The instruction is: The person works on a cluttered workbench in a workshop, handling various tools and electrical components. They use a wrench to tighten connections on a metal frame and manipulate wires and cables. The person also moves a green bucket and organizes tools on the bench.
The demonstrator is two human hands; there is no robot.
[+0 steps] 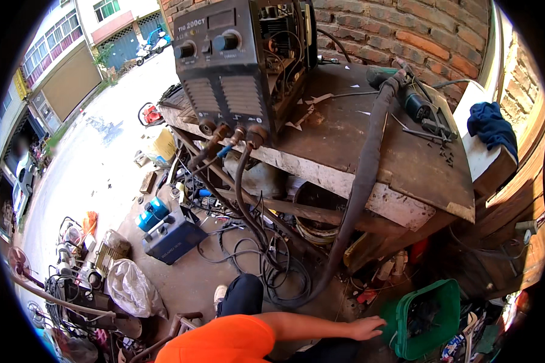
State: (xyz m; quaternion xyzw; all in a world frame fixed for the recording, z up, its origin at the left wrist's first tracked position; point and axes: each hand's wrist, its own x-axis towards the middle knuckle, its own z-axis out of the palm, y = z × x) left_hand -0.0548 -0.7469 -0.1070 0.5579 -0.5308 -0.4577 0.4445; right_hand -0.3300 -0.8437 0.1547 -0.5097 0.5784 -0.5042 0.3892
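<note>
Bare left hand (366, 328) observed with fingers (378, 323) loosely extended; bare left forearm (312, 327) runs left of it to an orange fabric sleeve (227, 339).

Glaring, washed-out street (97, 163) at left, shaded tabletop (336, 130), fisheye-bent edges

"What did the person have on?"

"A bright orange top (209, 348), plain where it showed, with a short sleeve (254, 334) that left the forearm (315, 326) bare."

"And below?"

"Dark trousers (243, 296), navy or black; I couldn't tell which."

"Any footwear?"

"One pale shoe (220, 293) showed beside the trousers. The hand (366, 328) in view was ungloved."
</note>
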